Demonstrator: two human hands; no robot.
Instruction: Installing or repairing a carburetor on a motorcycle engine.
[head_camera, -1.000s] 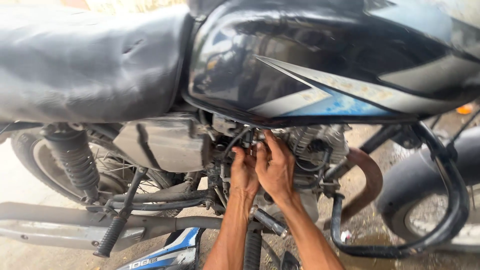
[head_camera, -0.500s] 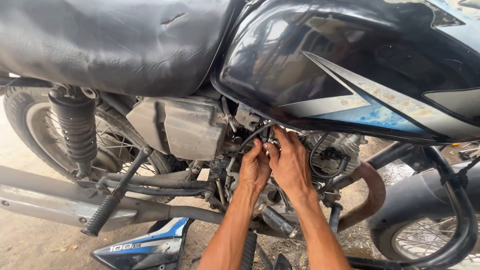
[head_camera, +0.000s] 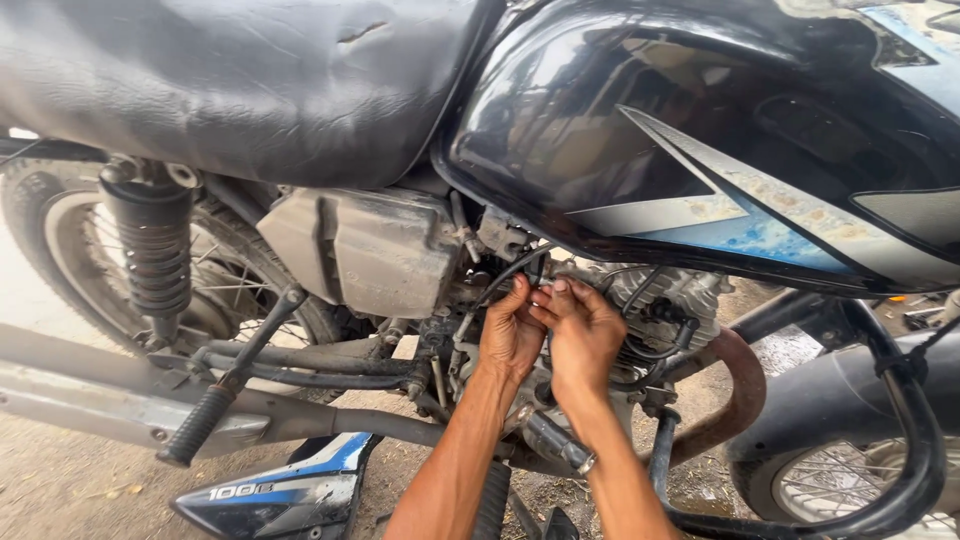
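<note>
So, head view: both hands are in at the engine, just under the front edge of the fuel tank (head_camera: 700, 130). Left hand (head_camera: 510, 335) has its grip narrow, fingertips pinched on the black cable (head_camera: 505, 272) that loops down out of the carburettor area; what sits inside the pinch is too small to tell. Right hand (head_camera: 583, 335) is touching the left, fingertips (head_camera: 548, 297) pressed together at the same spot, grip narrow; cannot tell if it is closed on the cable or on a small fitting beside it

Cable runs up and away from the grip toward the tank underside. Engine cylinder (head_camera: 665, 295) with its fins is just beside the right hand, on its outer side. Grey side cover (head_camera: 370, 245) is near the left hand, on its outer side. Black seat (head_camera: 220, 80) is above that. Rear shock spring (head_camera: 152, 250) and rear wheel (head_camera: 60, 250) are well apart from the left grip. Kick-start lever (head_camera: 225, 400) lies below the left forearm side. Rusty exhaust pipe (head_camera: 735, 385) curves below and past the right wrist. Loose blue-and-black side panel (head_camera: 285, 490) on the ground below the left forearm
</note>
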